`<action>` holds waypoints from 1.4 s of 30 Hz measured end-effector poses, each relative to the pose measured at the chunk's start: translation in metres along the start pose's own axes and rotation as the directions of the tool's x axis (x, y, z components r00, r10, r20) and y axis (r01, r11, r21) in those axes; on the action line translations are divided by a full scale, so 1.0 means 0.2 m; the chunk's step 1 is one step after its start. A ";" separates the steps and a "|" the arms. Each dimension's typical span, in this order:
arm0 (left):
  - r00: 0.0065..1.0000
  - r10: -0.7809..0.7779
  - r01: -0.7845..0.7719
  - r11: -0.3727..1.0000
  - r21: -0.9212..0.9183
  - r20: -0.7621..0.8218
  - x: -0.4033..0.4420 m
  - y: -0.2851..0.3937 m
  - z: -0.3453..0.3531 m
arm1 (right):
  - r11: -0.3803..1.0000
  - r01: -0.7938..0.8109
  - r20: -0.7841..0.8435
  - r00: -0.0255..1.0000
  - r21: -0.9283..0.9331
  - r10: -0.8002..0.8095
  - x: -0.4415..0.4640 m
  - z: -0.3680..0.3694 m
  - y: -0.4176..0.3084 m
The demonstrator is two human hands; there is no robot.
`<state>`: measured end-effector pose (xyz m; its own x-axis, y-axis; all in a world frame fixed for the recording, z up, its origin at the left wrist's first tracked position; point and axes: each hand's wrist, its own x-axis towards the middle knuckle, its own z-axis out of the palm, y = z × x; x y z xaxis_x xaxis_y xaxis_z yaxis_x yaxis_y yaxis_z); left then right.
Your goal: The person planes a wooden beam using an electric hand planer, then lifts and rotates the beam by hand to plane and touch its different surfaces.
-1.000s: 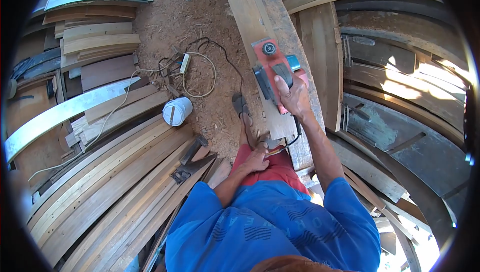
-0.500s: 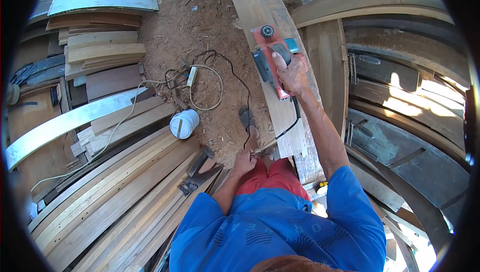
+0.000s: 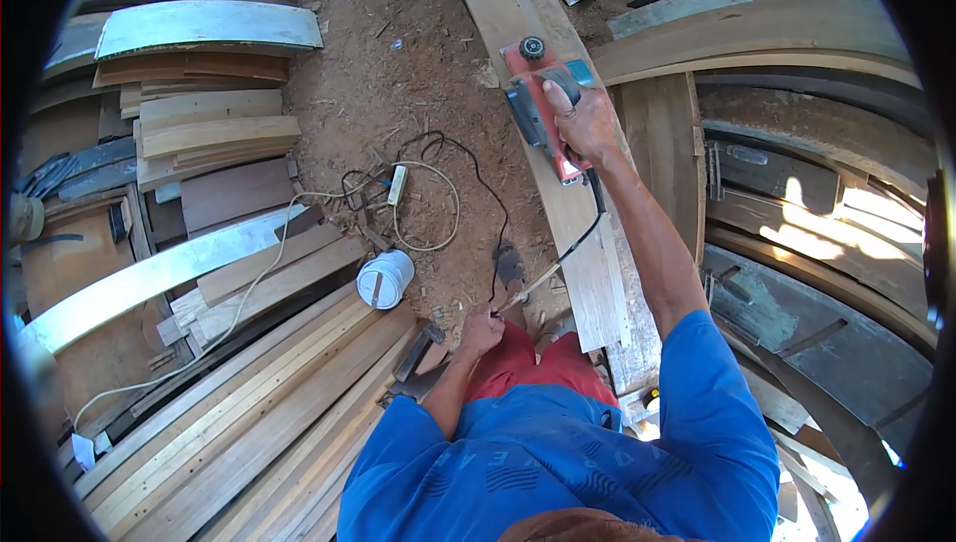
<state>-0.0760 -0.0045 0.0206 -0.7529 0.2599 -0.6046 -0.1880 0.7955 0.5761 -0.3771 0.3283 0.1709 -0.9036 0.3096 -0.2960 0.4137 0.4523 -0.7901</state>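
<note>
Your right fingers curl around the dark rear handle of the electric planer [image 3: 538,104], mostly hidden beneath your right hand [image 3: 586,124], with the thumb lying along the handle's side; your left fingers close together, pinching the power cord [image 3: 558,264] in your left hand [image 3: 482,330] beside your thigh. The planer sits on the long wooden board [image 3: 588,293], which lies along the thick timber bench [image 3: 637,348]. To handle it well, set the sole flat, press evenly without rocking, let the tool move at a steady pace, and hold the cord slack but off the board and away from the blade; a second hand on the front knob would steady it more, though then the cord needs another clear path. Counting outward, you have one planer, one board under it, one cord in hand, one sandal [image 3: 509,265] in clear view, one white bucket [image 3: 385,280], one power strip [image 3: 397,185] and one pale looped cable [image 3: 457,205], while the stacked planks [image 3: 259,383] overlap too much to count exactly
</note>
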 end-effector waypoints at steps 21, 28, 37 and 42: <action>0.999 -0.039 0.037 0.989 0.143 0.009 0.38 -0.16 -0.38 | 1.000 -0.018 -0.033 0.999 0.010 0.018 0.63 0.08 -0.29; 0.994 -0.089 0.095 0.988 0.125 -0.058 0.47 -0.11 -0.60 | 0.992 0.025 -0.070 0.997 0.122 -0.017 0.77 0.10 -0.42; 0.985 -0.060 0.086 0.984 0.154 -0.164 0.55 -0.24 -0.75 | 1.000 -0.019 -0.024 1.000 0.023 0.019 0.97 0.10 -0.53; 0.980 -0.105 0.126 0.985 0.118 -0.168 0.63 -0.20 -0.89 | 0.999 -0.017 -0.013 1.000 0.043 0.018 1.07 0.11 -0.59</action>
<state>-0.2756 -0.1006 0.0182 -0.8240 0.0794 -0.5610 -0.2052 0.8811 0.4262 -0.6222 0.3234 0.1883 -0.8947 0.3282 -0.3031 0.4241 0.4104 -0.8073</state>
